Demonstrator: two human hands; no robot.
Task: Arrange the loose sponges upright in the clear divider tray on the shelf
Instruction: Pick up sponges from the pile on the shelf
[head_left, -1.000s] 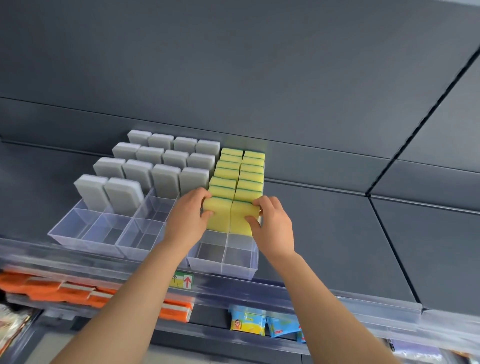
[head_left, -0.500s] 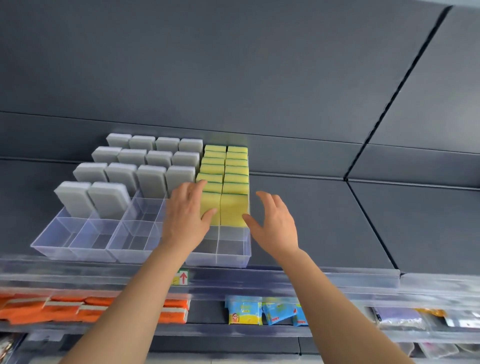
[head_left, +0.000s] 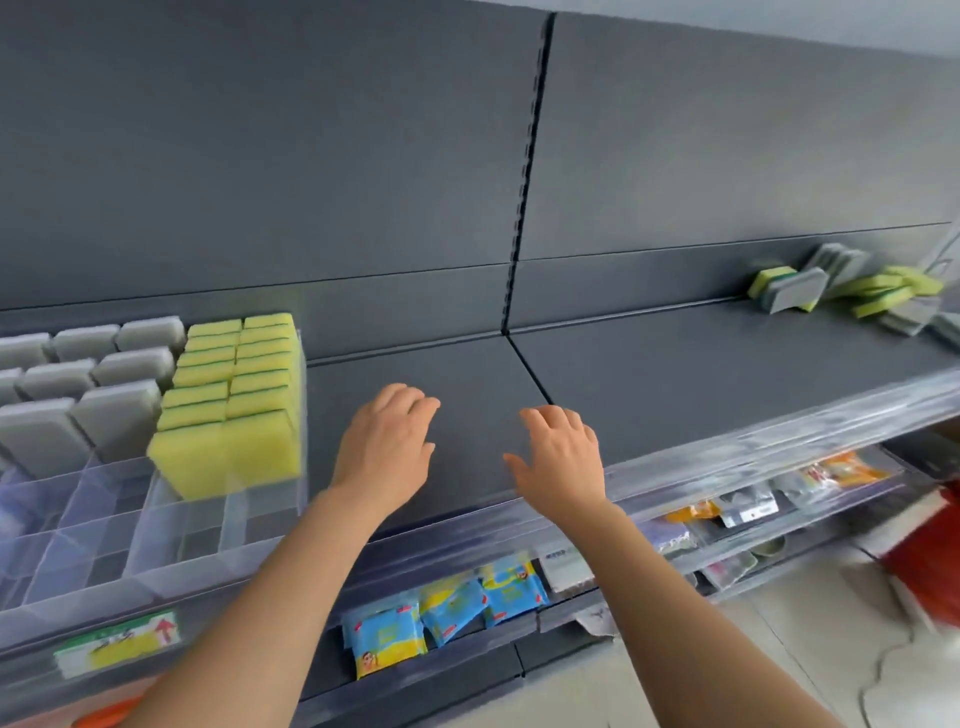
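Sponges (head_left: 852, 291) lie loose in a heap at the far right of the shelf (head_left: 675, 374), well apart from the clear divider tray (head_left: 171, 525) at the left, whose front cells stand empty; left hand (head_left: 387, 447) and right hand (head_left: 561, 462) hover between, fingers (head_left: 415, 402) loosely spread, holding nothing; grabbing several soft pieces together may let one slip off the edge or slump flat in a cell.

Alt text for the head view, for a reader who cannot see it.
The left hand and right hand hover open, holding nothing, above the grey shelf. To their left, a clear divider tray holds upright yellow sponges and grey sponges; loose sponges lie piled far right.
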